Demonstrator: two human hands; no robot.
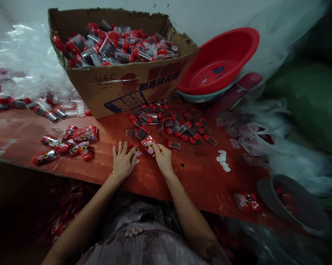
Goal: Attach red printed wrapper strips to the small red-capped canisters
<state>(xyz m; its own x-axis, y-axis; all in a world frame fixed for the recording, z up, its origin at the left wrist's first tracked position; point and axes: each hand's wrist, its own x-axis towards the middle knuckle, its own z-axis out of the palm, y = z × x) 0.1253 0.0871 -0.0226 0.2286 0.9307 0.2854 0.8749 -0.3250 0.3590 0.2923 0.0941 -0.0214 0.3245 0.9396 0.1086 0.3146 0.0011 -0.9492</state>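
My right hand (162,157) pinches the edge of a small red printed plastic packet (148,144) just above the tabletop. Beside it, my left hand (123,162) lies with fingers spread on more red printed packets (134,148), partly covering them. A gold bracelet circles the left wrist. Just beyond both hands is a loose heap of small clear tubes with red caps and dark contents (177,127). To the left rests a group of filled red packets (72,141), each plump with something inside.
A cardboard box (121,86) full of larger red-capped tubes stands at the back. Behind it on the right lean a red basin (223,55) and a dark pink flask (237,90). White pieces (223,161), a red packet (246,202) and a grey bowl (295,206) lie right. Clear plastic bags (25,62) pile left.
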